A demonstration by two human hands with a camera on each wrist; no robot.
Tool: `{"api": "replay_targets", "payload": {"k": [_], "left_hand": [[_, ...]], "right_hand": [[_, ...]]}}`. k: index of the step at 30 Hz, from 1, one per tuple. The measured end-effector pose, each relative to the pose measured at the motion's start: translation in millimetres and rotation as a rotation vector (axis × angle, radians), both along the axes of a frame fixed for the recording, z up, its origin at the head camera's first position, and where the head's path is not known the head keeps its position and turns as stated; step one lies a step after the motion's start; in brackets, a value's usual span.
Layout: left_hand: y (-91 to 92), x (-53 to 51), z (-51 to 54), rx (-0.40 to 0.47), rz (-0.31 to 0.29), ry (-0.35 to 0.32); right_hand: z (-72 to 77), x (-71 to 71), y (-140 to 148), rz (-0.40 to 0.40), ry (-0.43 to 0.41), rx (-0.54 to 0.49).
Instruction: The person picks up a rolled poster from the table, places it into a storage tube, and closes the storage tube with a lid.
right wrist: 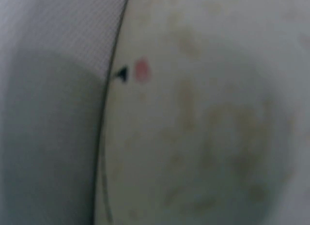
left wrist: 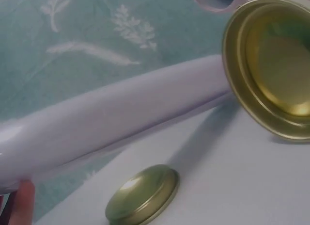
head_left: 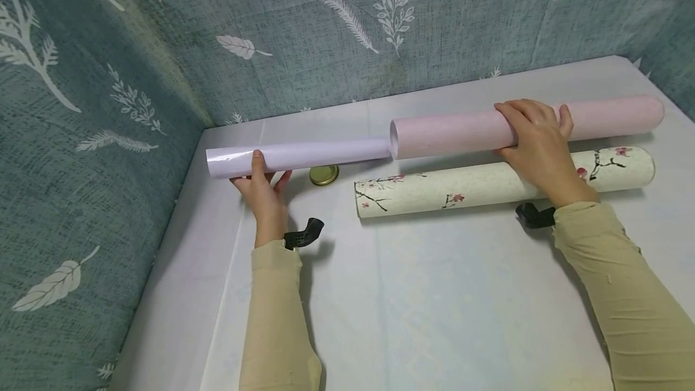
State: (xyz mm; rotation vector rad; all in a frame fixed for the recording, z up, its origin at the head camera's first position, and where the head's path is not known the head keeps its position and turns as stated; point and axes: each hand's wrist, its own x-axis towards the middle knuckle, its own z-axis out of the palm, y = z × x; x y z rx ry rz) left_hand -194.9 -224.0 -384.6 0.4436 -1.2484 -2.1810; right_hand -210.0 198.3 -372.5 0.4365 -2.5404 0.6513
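Observation:
My left hand grips the left end of a glossy white paper roll, thumb in front and fingers behind and under it. The roll's other end reaches the open mouth of a pink cardboard tube; whether it enters is hard to tell. Across the top of that tube my right hand is wrapped, holding it. Nearer to me lies a cream tube with blossom branches, whose gold metal end fills the right of the left wrist view. Its patterned side appears blurred in the right wrist view.
A round gold lid lies on the white-covered table, just below the paper roll. Teal leaf-patterned fabric rises behind and at the left. Black wrist-worn mounts stick out beside both hands.

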Motion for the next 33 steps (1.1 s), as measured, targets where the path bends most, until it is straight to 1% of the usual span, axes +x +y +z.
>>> {"api": "replay_targets", "payload": {"k": [4,9,13,22,26,33], "left_hand": [[-3.0,1.5,1.1,0.026,0.002,0.022],[-5.0,0.1,0.2,0.106,-0.03,0.066],[-6.0,-0.8,-0.4,0.136,-0.033,0.069],[-4.8,1.8,0.5,0.115,-0.048,0.075],[-4.2,1.7,1.1,0.116,-0.047,0.075],[-4.0,0.1,0.6,0.123,-0.043,0.095]], "right_hand": [[-0.7,0.1,-0.1,0.001,-0.011,0.004],[-0.3,0.1,0.2,0.001,-0.011,0.013],[-0.2,-0.1,0.3,-0.003,-0.009,0.01],[-0.3,0.1,0.3,-0.01,-0.032,0.005],[-0.3,-0.2,-0.1,-0.018,-0.041,0.006],[-0.8,0.5,-0.1,-0.028,-0.048,0.004]]}}
